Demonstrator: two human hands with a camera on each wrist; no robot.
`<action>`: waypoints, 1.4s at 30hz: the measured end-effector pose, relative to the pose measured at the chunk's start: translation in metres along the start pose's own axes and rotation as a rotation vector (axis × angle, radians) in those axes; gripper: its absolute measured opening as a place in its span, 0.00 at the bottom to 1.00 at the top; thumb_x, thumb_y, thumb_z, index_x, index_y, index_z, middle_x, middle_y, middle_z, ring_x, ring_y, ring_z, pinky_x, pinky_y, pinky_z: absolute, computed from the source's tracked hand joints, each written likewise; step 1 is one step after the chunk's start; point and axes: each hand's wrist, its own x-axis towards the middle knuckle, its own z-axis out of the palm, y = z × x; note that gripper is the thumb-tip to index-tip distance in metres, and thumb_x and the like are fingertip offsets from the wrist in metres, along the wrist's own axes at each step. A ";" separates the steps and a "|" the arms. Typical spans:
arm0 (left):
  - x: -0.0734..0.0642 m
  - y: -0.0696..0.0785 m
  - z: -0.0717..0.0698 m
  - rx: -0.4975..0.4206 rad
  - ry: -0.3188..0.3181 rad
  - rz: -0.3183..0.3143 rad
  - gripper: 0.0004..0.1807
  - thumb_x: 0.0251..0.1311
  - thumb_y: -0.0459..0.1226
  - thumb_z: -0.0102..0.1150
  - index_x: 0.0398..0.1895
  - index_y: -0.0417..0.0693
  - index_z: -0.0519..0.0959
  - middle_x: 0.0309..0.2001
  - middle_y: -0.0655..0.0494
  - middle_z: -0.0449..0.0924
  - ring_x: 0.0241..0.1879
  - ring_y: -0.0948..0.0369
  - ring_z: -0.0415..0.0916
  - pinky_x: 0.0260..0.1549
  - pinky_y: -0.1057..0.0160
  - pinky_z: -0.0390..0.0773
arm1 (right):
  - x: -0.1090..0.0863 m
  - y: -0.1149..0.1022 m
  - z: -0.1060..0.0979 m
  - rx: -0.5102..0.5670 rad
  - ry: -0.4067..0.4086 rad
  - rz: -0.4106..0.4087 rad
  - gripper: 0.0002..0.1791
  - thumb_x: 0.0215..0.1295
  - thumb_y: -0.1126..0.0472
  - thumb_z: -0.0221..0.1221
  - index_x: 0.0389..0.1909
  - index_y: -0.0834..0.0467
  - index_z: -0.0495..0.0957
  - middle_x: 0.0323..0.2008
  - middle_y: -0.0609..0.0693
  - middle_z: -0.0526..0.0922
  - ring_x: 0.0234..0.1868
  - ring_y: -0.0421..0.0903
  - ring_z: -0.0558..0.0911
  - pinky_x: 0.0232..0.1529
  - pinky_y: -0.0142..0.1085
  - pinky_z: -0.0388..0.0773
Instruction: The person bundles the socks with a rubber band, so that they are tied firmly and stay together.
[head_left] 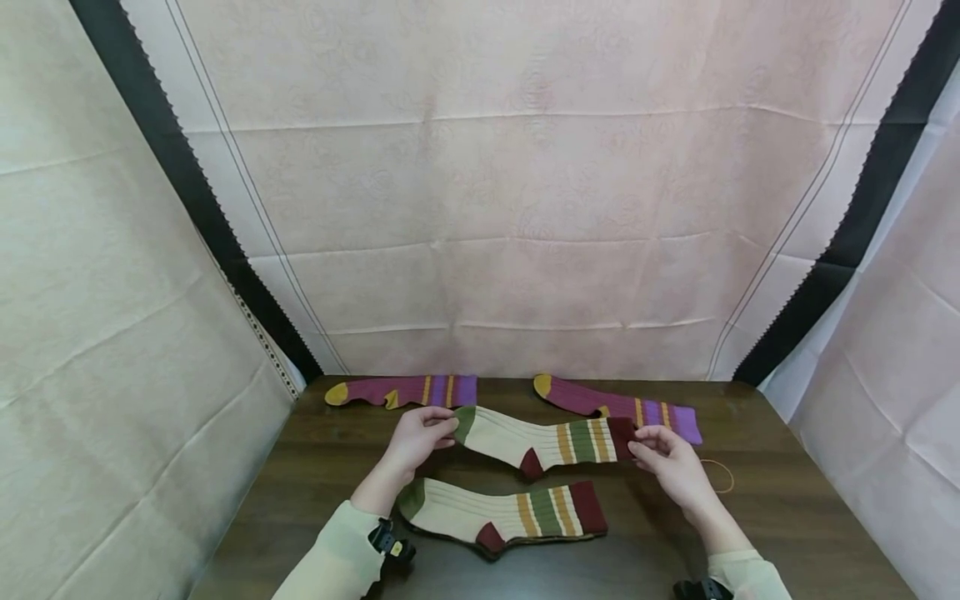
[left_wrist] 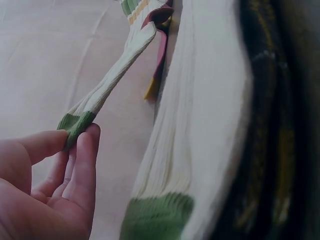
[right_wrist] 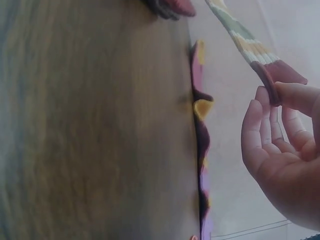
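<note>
A cream sock point(head_left: 510, 435) with green toe, maroon heel and cuff, and green and mustard stripes is stretched between both hands above the table. My left hand point(head_left: 422, 435) pinches its green toe point(left_wrist: 77, 127) between thumb and fingers. At the other end, my right hand point(head_left: 666, 458) pinches the maroon cuff point(right_wrist: 282, 75). Nearer to me lies a matching cream sock point(head_left: 498, 512), flat, with dark socks showing under its edge. In the left wrist view this lower sock point(left_wrist: 200, 115) fills the right side, close to the camera.
Two purple socks with yellow toes lie along the table's back edge, one at left point(head_left: 401, 390) and one at right point(head_left: 615, 406). A thin yellowish loop point(head_left: 723, 477) lies right of my right hand. Pale fabric walls point(head_left: 525, 250) enclose the brown table point(head_left: 787, 517).
</note>
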 end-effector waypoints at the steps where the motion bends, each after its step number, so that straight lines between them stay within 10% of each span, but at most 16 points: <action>1: -0.001 0.000 -0.002 -0.007 0.001 0.000 0.14 0.73 0.33 0.67 0.55 0.33 0.84 0.46 0.42 0.86 0.38 0.55 0.86 0.46 0.53 0.89 | -0.001 -0.002 0.001 0.000 -0.003 0.002 0.17 0.77 0.65 0.64 0.58 0.71 0.74 0.45 0.59 0.83 0.43 0.44 0.85 0.49 0.38 0.87; 42: -0.059 -0.007 -0.066 -0.033 -0.090 -0.083 0.17 0.73 0.32 0.66 0.56 0.26 0.78 0.41 0.49 0.86 0.40 0.58 0.86 0.43 0.60 0.89 | -0.031 -0.017 0.025 0.053 -0.332 -0.029 0.25 0.73 0.65 0.66 0.64 0.74 0.73 0.49 0.61 0.85 0.42 0.47 0.87 0.46 0.43 0.88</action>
